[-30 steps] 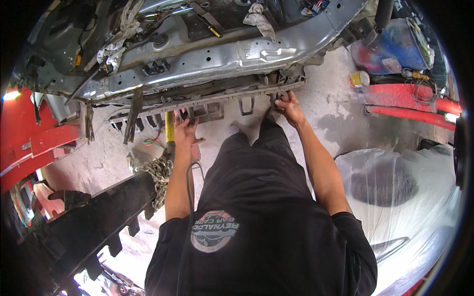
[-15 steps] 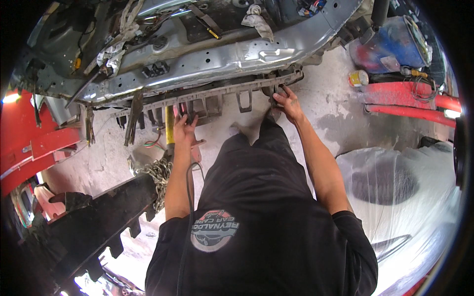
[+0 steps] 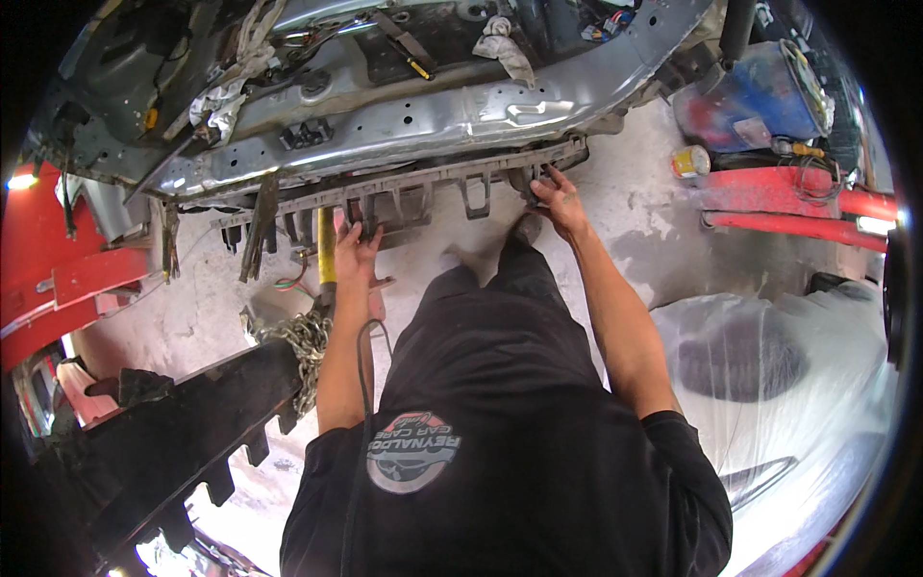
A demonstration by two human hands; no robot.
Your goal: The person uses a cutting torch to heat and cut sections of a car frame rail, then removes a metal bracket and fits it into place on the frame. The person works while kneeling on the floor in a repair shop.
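Observation:
A long dark-grey plastic bumper bracket (image 3: 442,179) with hanging tabs and loops runs along the underside of a bare metal car-body panel (image 3: 385,130). My left hand (image 3: 357,258) is closed round a tab left of the middle, its fingertips pointing up along the plastic. Near the bracket's right end, my right hand (image 3: 558,202) pinches another tab between thumb and fingers. The fingertips of both hands are partly hidden by the tabs. Whether the bracket touches the panel all along I cannot tell.
A crumpled rag (image 3: 505,48) and a yellow-tipped tool (image 3: 420,67) lie on the car body. At left are a yellow post (image 3: 327,245), a chain (image 3: 308,351) and a black beam (image 3: 192,413). Red lift arms (image 3: 769,192), a blue drum (image 3: 755,96) and plastic sheeting (image 3: 769,365) are at right.
Both hands keep their places on the bracket; the left fingers look drawn in slightly closer to the tab. The view has shifted a little.

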